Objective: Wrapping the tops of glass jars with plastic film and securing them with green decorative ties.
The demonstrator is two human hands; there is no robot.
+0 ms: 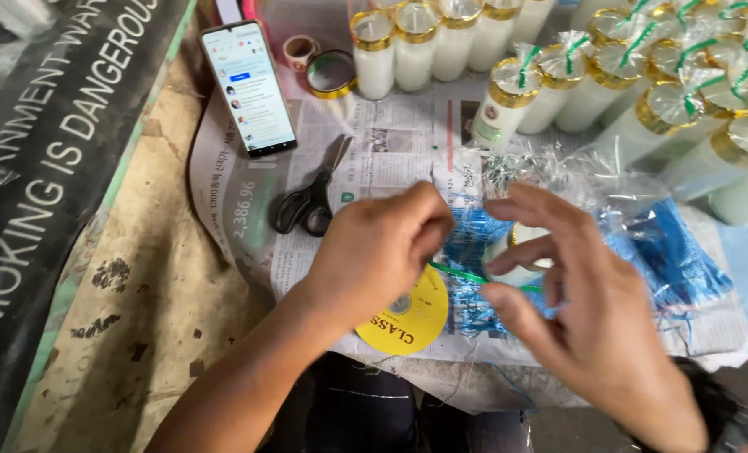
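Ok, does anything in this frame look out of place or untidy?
Mostly orderly. One candle leans askew at the end of the wrapped row, and loose blue strands lie scattered over the newspaper beside a yellow disc.

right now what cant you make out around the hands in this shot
Head view only:
- Candle between the hands: mostly hidden by the right hand and crinkled clear wrap.
- Green tie: both ends run behind the fingers, so the grip is unclear.
- Left hand: fingertips curl out of sight.
- Yellow disc: partly covered by the left wrist.
- Wrapped candles at the upper right: cut off by the frame edge.
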